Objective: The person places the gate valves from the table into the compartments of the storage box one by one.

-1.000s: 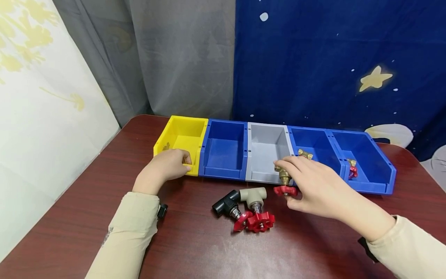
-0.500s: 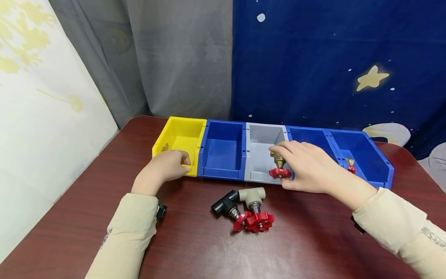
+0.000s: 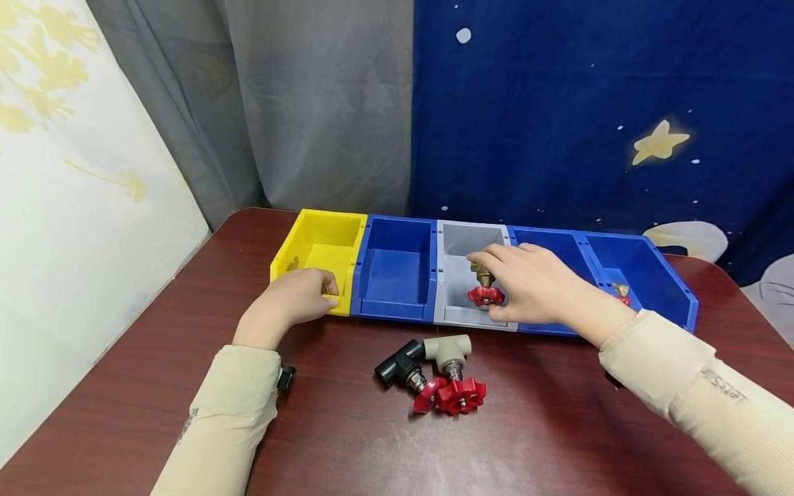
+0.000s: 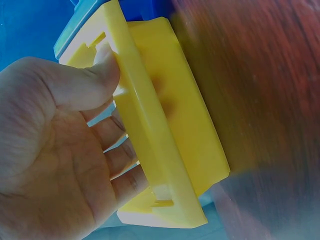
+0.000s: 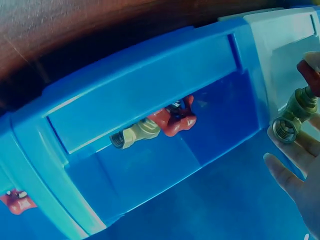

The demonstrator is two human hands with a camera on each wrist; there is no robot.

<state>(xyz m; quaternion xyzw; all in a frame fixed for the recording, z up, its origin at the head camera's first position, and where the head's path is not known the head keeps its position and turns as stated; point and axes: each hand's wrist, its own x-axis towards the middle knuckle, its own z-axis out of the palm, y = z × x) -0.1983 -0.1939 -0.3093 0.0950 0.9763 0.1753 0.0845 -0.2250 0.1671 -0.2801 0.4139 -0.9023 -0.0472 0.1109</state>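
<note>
My left hand [image 3: 291, 301] grips the front lip of the yellow bin [image 3: 335, 227]; in the left wrist view the thumb lies on one side of the lip [image 4: 145, 105] and the fingers on the other. My right hand [image 3: 536, 286] holds a brass valve [image 3: 484, 275] with a red handwheel [image 3: 486, 296] over the grey bin [image 3: 473, 239]. The wheel points toward the near side, and the hand partly covers the brass body. The right wrist view shows the valve's threaded opening [image 5: 286, 131] near the fingers.
On the table [image 3: 347, 441], a black tee valve [image 3: 397, 365] and a beige tee valve [image 3: 446, 350] lie together, red handwheels touching. A brass valve [image 5: 145, 129] lies in the blue bin beside the grey one. Another valve [image 3: 622, 293] sits in the rightmost blue bin [image 3: 660, 282].
My right hand has carried the brass valve left and farther back, from the front of the bins to over the grey bin. The left hand keeps its grip on the yellow bin.
</note>
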